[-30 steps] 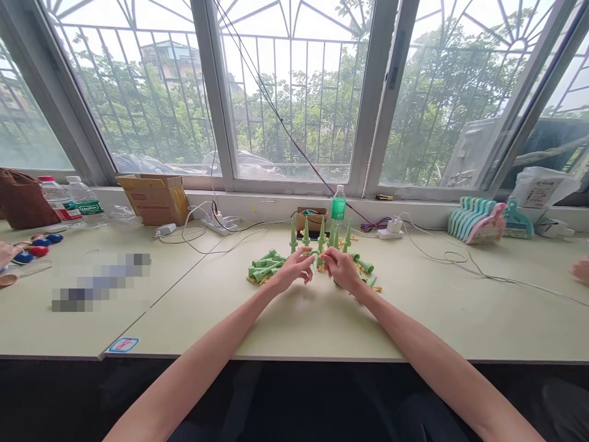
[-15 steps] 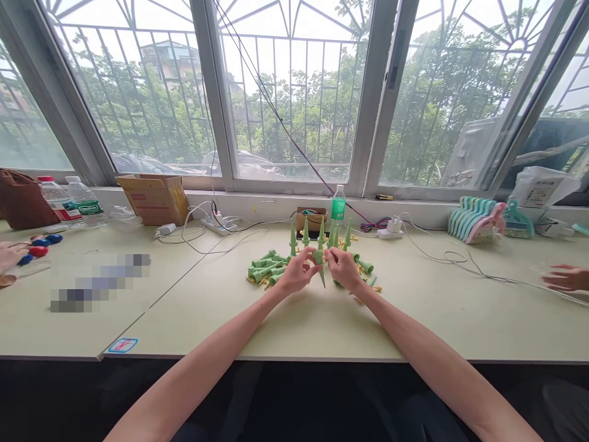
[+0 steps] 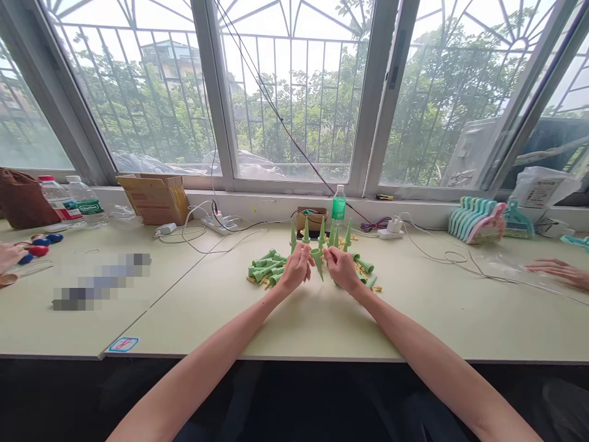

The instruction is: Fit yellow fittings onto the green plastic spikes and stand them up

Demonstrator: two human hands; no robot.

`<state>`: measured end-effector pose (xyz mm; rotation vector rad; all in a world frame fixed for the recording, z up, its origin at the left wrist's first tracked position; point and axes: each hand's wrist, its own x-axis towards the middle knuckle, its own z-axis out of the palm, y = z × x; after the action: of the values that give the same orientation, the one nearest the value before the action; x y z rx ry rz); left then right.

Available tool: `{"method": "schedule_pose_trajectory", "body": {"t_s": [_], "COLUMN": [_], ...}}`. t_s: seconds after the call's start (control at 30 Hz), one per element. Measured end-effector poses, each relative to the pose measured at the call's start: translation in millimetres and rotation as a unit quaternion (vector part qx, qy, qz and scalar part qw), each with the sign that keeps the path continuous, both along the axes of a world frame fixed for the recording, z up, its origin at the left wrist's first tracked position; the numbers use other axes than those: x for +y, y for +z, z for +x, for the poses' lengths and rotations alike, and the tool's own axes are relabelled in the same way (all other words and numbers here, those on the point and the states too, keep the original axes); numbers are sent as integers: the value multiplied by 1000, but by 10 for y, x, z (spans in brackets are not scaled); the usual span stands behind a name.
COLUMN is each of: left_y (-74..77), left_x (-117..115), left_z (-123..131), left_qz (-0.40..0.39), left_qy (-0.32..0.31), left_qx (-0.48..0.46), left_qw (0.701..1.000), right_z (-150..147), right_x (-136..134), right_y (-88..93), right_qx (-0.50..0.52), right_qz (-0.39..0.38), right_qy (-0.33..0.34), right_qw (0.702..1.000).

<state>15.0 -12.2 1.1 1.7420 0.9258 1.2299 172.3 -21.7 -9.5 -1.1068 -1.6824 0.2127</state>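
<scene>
Between my hands is a green plastic watering spike [image 3: 318, 265], its round open cup up and its thin tip pointing down. My left hand [image 3: 298, 269] is closed at the cup's left side, fingers curled. My right hand [image 3: 341, 269] pinches at the cup's right side; its fingertips hide whatever small part may be there. Behind my hands several similar spikes [image 3: 293, 236] stand upside down, tips up. To the left lies a pile of loose green spikes [image 3: 265, 266] with small yellow valves [image 3: 265, 283] among them. More green pieces [image 3: 364, 265] lie beside my right hand.
A green bottle [image 3: 339, 204] and a small cardboard box [image 3: 311, 219] stand behind the spikes. White cables [image 3: 453, 255] cross the table on the right, near small hangers [image 3: 473, 220]. Another person's hand [image 3: 559, 271] rests at far right, another's hand [image 3: 11, 255] at far left.
The spike has turned so its cup opening shows more. My left fingers have shifted up and curled more; my right hand has barely moved. The far-right person's hand has moved left.
</scene>
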Motion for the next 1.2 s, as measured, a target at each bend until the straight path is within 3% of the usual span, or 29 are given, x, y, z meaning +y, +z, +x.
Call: {"method": "schedule_pose_trajectory", "body": {"t_s": [0.1,0.23,0.43,0.83,1.2], "left_y": [1,-18,-69,-15,20], "left_x": [28,35,63,7,-22], "left_z": [-10,-34,-61,-77,-76], "left_qz": [-77,-168,-224,-217,-137], "left_qy": [-29,-121,-202,-212,-186], "left_qx": [-33,-5,-4,-7,10], "left_qw": [996,978,953,953,973], "right_z": [4,2,-8,11,19], "right_x": [-20,-56,-89,-66,-51], "right_y": [17,43,55,47,27], "right_qx": [15,27,35,34,34], "right_qz": [-6,-18,-28,-30,-44], "right_qy": [6,23,41,35,36], "right_qw": [1000,999,998,998,998]}}
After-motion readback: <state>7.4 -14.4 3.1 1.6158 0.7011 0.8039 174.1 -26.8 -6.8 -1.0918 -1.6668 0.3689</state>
